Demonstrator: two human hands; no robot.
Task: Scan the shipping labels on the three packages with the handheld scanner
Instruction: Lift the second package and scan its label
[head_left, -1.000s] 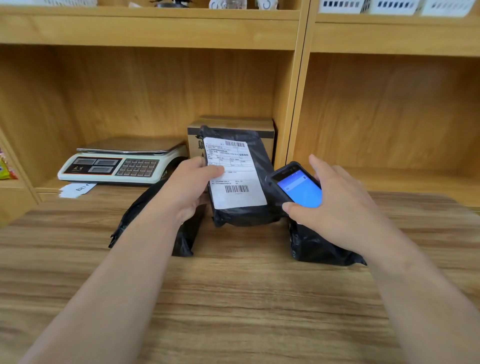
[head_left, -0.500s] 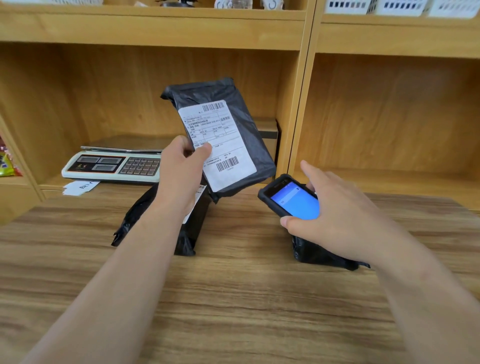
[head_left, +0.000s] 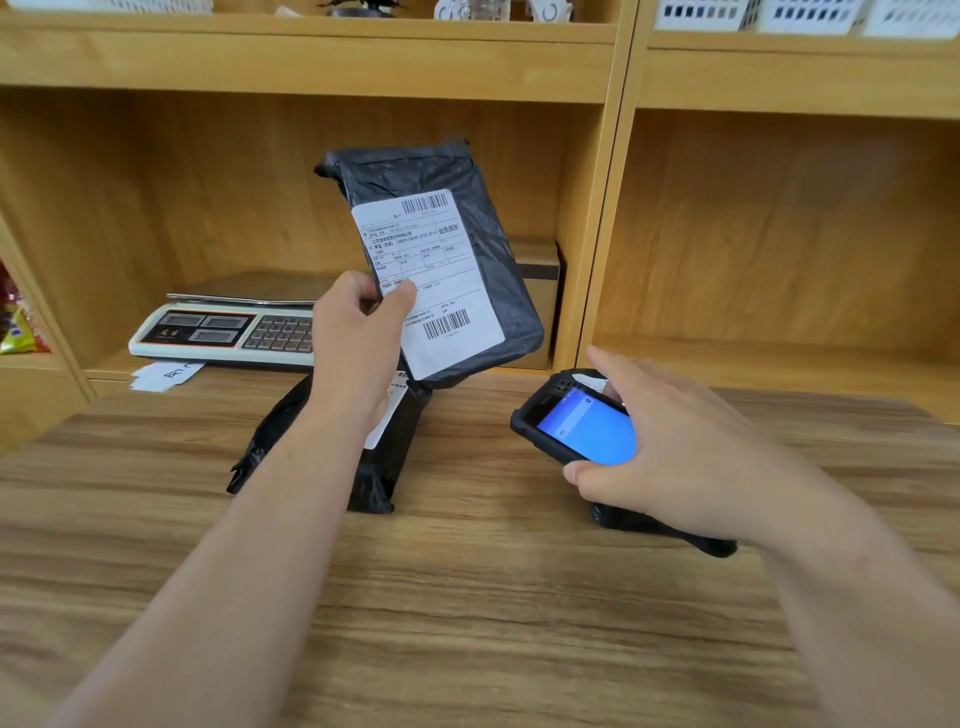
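My left hand (head_left: 358, 343) has the black poly-bag pkg (head_left: 457, 228) lifted off the table (head_left: 467, 623), tilted, label (head_left: 428, 280) facing me; thumb clamped on the label's left edge, fingers behind the bag. Right hand (head_left: 691, 452) is wrapped round the handheld scanner (head_left: 566, 421), low and right of the pkg, screen lit blue, fingers closed on its body. Two more black pkgs lie on the table: one (head_left: 374, 467) under my left wrist, one (head_left: 670, 530) under my right hand. Bag looks light, soft, prob. slick film, so it'll sag and crease; best to pinch at the edge w/ thumb clear of both barcodes and keep the label flat.
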